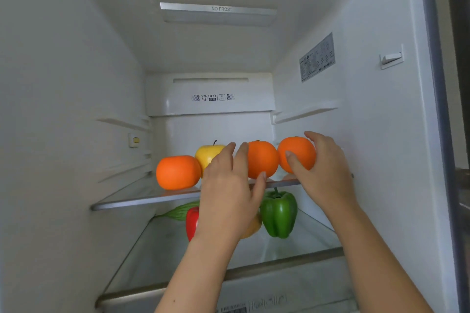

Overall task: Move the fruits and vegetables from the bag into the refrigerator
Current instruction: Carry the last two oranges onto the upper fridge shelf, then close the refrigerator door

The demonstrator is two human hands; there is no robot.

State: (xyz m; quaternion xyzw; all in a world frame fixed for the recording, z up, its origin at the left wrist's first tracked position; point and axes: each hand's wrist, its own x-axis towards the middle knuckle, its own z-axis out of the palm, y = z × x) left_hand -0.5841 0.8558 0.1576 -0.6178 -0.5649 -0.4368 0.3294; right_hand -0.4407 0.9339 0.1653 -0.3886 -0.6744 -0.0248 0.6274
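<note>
Inside the open refrigerator, a glass upper shelf (142, 198) carries an orange (177, 172) at the left and a yellow apple (206, 155) behind it. My left hand (230, 193) wraps around a second orange (263, 159) at the middle of that shelf. My right hand (324, 173) grips a third orange (297, 152) at the shelf's right end. On the lower glass shelf (292, 251) stand a green bell pepper (279, 213), a red pepper (192, 221) with a green leaf (181, 209) beside it, and a yellowish fruit (253, 227) mostly hidden by my left wrist. The bag is out of view.
The refrigerator's white side walls (63, 109) close in on both sides, with empty shelf rails (305, 112) above the fruit. A drawer front (254, 305) runs along the bottom. The door edge (437, 109) stands at the far right.
</note>
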